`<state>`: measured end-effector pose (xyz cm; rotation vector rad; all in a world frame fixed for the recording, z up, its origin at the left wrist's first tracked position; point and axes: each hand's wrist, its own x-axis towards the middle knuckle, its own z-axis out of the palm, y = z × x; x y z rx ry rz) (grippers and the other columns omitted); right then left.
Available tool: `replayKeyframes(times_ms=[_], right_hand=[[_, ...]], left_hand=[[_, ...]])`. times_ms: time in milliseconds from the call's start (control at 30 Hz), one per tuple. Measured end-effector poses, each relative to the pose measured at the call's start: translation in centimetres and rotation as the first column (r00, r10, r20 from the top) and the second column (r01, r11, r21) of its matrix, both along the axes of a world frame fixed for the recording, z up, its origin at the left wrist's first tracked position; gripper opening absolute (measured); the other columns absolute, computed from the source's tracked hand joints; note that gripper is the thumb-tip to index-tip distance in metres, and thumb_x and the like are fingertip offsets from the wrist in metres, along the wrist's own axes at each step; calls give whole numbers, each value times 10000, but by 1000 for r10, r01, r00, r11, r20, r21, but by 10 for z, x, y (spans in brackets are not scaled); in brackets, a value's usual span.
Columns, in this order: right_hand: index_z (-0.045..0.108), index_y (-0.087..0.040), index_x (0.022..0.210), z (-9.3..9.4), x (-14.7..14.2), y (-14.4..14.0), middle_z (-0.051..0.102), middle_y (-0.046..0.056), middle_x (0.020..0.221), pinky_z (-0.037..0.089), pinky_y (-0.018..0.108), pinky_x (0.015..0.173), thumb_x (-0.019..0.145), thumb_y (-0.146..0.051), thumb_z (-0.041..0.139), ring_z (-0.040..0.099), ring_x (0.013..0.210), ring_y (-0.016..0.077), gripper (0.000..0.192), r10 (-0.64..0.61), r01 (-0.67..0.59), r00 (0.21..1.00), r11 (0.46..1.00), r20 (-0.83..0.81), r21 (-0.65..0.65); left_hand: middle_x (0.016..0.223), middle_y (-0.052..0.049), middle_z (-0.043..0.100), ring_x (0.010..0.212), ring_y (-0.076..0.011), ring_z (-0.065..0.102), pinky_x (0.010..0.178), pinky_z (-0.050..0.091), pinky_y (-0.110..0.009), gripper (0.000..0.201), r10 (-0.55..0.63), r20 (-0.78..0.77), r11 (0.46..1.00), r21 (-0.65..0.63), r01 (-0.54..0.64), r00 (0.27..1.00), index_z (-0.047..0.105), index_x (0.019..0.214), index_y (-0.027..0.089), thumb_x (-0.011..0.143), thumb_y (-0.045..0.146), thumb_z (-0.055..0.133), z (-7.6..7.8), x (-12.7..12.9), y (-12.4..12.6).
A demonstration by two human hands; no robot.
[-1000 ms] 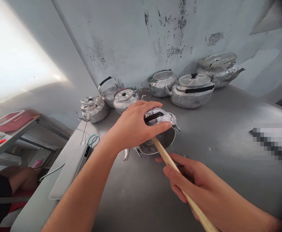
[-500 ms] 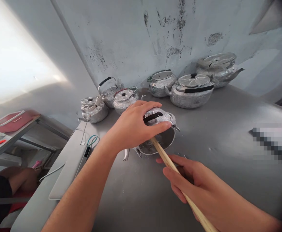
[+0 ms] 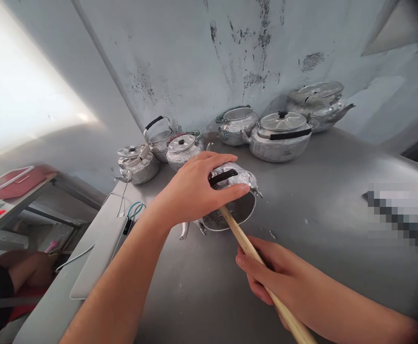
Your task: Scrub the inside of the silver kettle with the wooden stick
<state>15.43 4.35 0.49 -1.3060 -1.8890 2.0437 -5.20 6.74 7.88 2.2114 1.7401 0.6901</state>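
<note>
A silver metal kettle [image 3: 245,176] lies tipped on its side on the grey table, its round mouth facing me. My left hand [image 3: 196,191] grips it from above, the thumb stretched across beside the black handle grip [image 3: 224,177]. The kettle's spout [image 3: 183,230] pokes out below my left wrist. My right hand [image 3: 282,272] is closed round a pale wooden stick [image 3: 241,237]. The stick slants up to the kettle's mouth, and its far end is hidden there beneath my left hand.
Several silver kettles stand along the wall, among them a lidded one [image 3: 280,143] and a spouted one [image 3: 316,112]. A laptop-like slab [image 3: 99,260] with cables lies at left. Another person's leg [image 3: 31,272] and a pink basket [image 3: 17,182] are beyond. A blurred object [image 3: 402,215] lies right.
My right hand has moved slightly down and left along with the stick, its fingers wrapped more closely round it. My left hand keeps its hold on the kettle. The view has shifted slightly.
</note>
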Motion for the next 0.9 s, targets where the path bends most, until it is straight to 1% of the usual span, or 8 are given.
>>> replayKeyframes(times_ms=[100,267,433,567,633,700,800,900], right_hand=[[433,-236,711,0,2,0,461,-86,607,372,215,509,1114,-383,392,379,510,85,431,-17,19,999,999,31,-41],[428,-247,744,3,5,-1,452,-94,606,374,208,499,1114,-357,396,402,515,91,388,-55,61,994,997,-98,57],[457,-248,789,4,3,-4,477,-103,561,360,191,487,1118,-368,395,364,495,83,356,-68,65,996,997,-61,-48],[457,-245,785,-1,2,-6,470,-102,569,353,178,465,1123,-390,389,367,488,75,374,-63,61,995,998,-78,-36],[454,-244,778,-3,2,-6,469,-105,551,344,178,447,1123,-392,394,358,463,69,379,-48,45,997,998,-64,-51],[449,-245,769,-4,1,-6,457,-111,530,340,184,433,1124,-395,393,343,435,64,389,-47,45,998,997,-33,-63],[445,-247,772,-3,0,-5,432,-118,537,352,189,439,1125,-416,396,331,436,64,395,-82,81,995,996,-50,-25],[432,-249,754,-3,0,-6,439,-114,532,356,202,455,1126,-412,390,347,443,71,409,-67,66,996,997,-53,-29]], left_hand=[[1504,-21,618,1395,-278,558,1206,423,-431,532,-10,0,1000,7,10,1000,647,1419,314,946,549,708,0,1,-1],[1494,-25,621,1388,-276,561,1197,429,-430,520,-4,-12,1000,27,5,1000,657,1408,317,943,542,715,-1,4,-1],[1510,-29,602,1395,-287,553,1193,430,-438,521,8,-38,1000,18,-8,999,649,1420,326,952,549,699,0,8,-3],[1516,-37,596,1413,-306,532,1174,441,-454,571,16,-28,1000,-9,-16,999,649,1433,324,997,683,567,2,10,-5],[1496,-37,613,1404,-288,540,1185,424,-443,574,11,-8,1000,-10,-11,1000,661,1421,313,1045,694,454,2,11,-5],[1471,-29,631,1391,-254,549,1211,391,-412,539,10,-2,1000,-2,-10,1000,669,1410,300,1084,642,409,2,12,-5],[1465,-10,633,1390,-225,546,1217,375,-374,478,19,-7,1000,-4,-19,1000,669,1406,304,1090,587,449,1,12,-5],[1468,-3,628,1387,-218,545,1210,378,-367,463,21,-6,1000,-11,-21,1000,670,1404,311,1081,581,476,1,13,-5]])
